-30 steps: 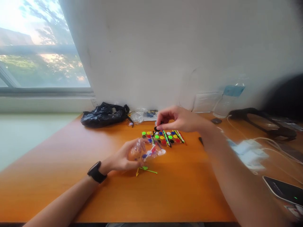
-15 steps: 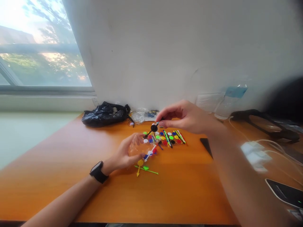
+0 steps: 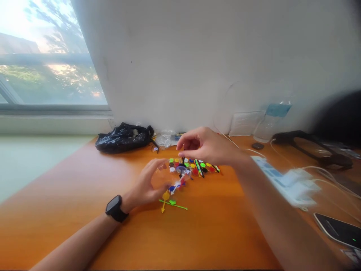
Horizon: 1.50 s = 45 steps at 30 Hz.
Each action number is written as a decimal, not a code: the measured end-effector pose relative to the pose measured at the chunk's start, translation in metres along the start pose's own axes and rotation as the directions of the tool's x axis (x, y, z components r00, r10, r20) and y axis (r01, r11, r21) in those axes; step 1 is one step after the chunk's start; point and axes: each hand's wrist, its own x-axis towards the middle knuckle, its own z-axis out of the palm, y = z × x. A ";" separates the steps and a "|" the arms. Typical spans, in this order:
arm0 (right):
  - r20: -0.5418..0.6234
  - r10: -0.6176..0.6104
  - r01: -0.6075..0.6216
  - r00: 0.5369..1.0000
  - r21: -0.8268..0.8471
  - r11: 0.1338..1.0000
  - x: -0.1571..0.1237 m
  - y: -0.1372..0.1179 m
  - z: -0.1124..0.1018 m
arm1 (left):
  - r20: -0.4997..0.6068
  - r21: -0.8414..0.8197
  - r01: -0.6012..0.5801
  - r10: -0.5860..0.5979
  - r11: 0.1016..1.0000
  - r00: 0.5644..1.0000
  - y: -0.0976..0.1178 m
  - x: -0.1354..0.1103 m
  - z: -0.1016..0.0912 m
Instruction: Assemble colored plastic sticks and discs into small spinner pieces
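Observation:
A clear plastic bag (image 3: 160, 177) is held by my left hand (image 3: 146, 182), its thumb and fingers curved around the near side. White, blue and red arrow spinners (image 3: 177, 185) show at the bag's right side. Just above, my right hand (image 3: 200, 146) hovers with thumb and index fingertips slightly apart and nothing visible between them. Below those fingertips a black arrow spinner (image 3: 182, 170) stands tilted at the bag, partly blurred. Near my left thumb lie a yellow arrow spinner (image 3: 165, 196) and a green arrow spinner (image 3: 172, 203) on the table.
Rows of coloured discs and sticks (image 3: 201, 165) lie behind the bag. A black plastic bag (image 3: 124, 138) sits at the back left. On the right are a white power strip (image 3: 290, 182) with cables, a phone (image 3: 337, 229) and a black frame-like object (image 3: 313, 146).
My right hand has shifted slightly left, and its fingertips have parted from the black arrow spinner. The spinner has dropped lower at the clear bag. My left hand has barely moved.

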 end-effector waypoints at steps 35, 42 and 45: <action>-0.053 -0.025 0.023 0.998 -0.042 0.999 0.006 -0.008 0.025 | -0.305 0.127 0.030 0.011 0.991 0.952 -0.008 0.003 0.001; 0.020 -0.014 0.015 1.000 -0.038 0.999 0.004 -0.006 0.020 | -0.315 0.140 0.041 0.006 0.989 0.949 -0.007 0.004 0.000; 0.035 -0.016 0.017 0.999 -0.031 0.999 0.004 -0.004 0.019 | -0.318 0.145 0.043 0.005 0.988 0.948 -0.008 0.004 0.001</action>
